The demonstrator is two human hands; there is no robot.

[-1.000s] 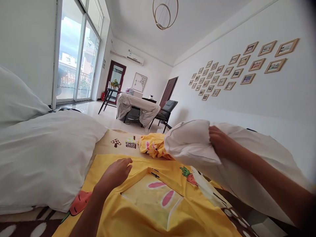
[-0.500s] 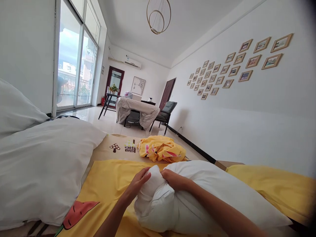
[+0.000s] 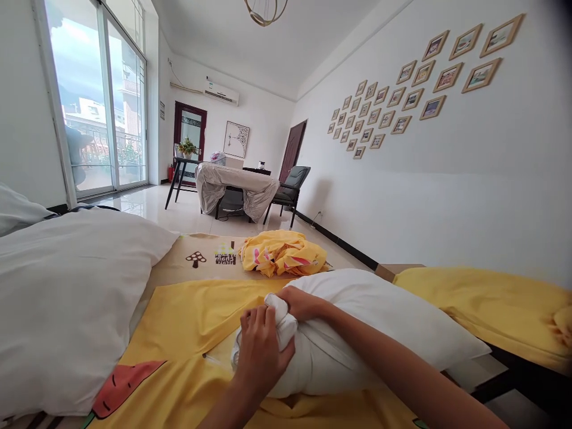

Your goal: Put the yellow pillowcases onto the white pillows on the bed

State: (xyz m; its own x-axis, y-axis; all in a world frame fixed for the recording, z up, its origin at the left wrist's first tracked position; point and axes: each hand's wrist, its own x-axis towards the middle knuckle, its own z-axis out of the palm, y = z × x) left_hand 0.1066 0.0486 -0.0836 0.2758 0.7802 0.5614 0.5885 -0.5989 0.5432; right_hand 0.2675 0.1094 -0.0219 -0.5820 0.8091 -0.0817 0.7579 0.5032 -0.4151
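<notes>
A white pillow lies across yellow fabric that has a red carrot print. The pillow's left end is bunched up between my hands. My left hand is wrapped over the near left side of that bunched end, fingers curled on it. On the far side, my right hand grips the same end, its fingers closed around the white cloth. Part of the pillow is hidden under my right forearm. Just beyond my hands sits a crumpled yellow cloth with pink shapes.
Another white pillow lies at the left, and a yellow pillow at the right. Beige fabric with a mushroom print is beneath. Farther back stand a covered table, a black chair and a stool with a plant.
My left hand has moved from the side of the bunched pillow end to over its near face. The pillow end is squeezed smaller. The view has shifted, so the room appears higher and farther left.
</notes>
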